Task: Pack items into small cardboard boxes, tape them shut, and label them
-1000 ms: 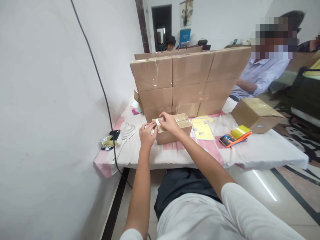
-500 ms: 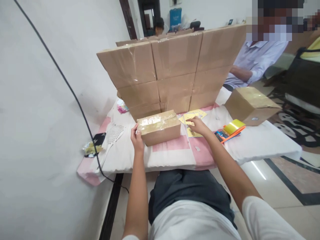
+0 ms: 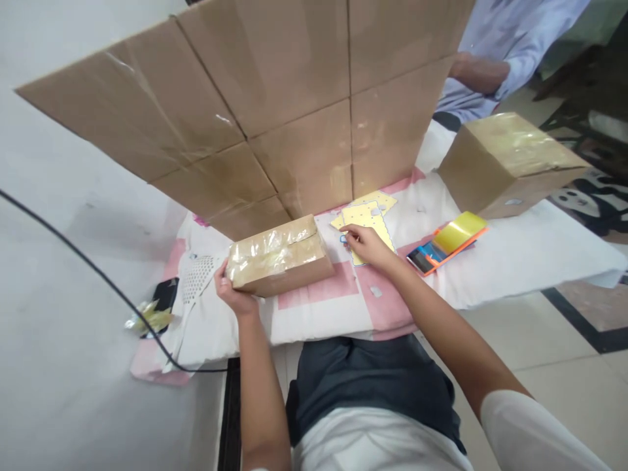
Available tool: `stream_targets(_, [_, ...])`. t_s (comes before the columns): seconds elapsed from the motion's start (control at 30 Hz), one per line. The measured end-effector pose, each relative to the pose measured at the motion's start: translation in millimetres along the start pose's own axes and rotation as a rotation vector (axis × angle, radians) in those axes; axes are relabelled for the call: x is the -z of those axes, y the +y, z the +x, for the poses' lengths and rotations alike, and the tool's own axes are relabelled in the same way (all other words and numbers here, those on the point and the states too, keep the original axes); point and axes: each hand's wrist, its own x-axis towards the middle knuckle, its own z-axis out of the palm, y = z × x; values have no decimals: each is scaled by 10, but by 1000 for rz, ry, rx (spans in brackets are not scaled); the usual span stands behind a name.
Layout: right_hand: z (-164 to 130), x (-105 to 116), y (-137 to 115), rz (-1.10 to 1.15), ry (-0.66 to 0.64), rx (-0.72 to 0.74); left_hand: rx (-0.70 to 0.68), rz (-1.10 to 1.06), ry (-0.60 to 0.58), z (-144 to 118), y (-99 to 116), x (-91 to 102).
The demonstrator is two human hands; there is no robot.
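Head view: left hand (image 3: 230,292) grips one taped box (image 3: 277,256); right hand (image 3: 366,245) pinches one yellow sheet (image 3: 366,219).

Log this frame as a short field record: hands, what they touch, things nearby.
left hand: grips the left end of the taped cardboard box
right hand: fingers on the yellow sticker sheet
surface: table with white and pink cover
behind: stacked cartons
right of sheet: tape dispenser, another box
left edge: white perforated paddle, black cable
other person: sleeve at top right
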Motion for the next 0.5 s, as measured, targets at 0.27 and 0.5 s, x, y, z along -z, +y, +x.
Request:
stream_targets(0.27, [-5, -132, -44, 425, -13, -88, 13, -65, 120, -18, 74, -96])
stream_targets(0.5, [-62, -143, -150, 423, -80, 41, 43, -140, 181, -35, 155, -146])
